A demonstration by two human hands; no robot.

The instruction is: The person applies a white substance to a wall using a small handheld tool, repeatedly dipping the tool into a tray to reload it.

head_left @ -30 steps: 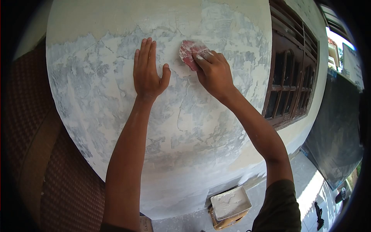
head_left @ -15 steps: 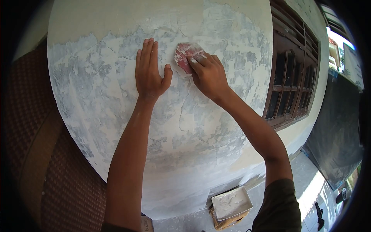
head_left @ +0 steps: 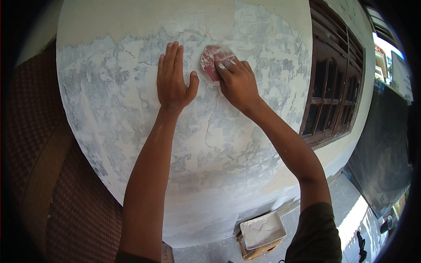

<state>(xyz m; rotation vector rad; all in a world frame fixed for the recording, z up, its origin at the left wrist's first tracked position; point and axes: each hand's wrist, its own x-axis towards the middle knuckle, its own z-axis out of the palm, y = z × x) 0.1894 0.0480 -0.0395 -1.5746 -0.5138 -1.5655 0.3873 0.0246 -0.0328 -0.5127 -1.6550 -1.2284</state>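
My left hand (head_left: 174, 81) lies flat against the patchy white and grey wall (head_left: 197, 153), fingers up and thumb held apart. To its right, my right hand (head_left: 239, 83) grips a flat red scraper (head_left: 212, 59) smeared with white filler. The scraper rests against the wall, its lower part hidden behind my fingers. Around both hands the surface shows uneven patches of white filler and cracks. Below, near the floor, a white rectangular tray (head_left: 263, 240) holds a whitish paste.
The tray stands on a brownish support (head_left: 247, 254) at the wall's foot. A brown window with shutters (head_left: 326, 87) is set into the wall at right. A dark panel (head_left: 381, 144) leans farther right. Woven brown material (head_left: 83, 206) hangs along the left side.
Both hands and the scraper appear slightly farther right in view, along with the wall itself. My left palm stays on the wall and my right hand keeps its grip.
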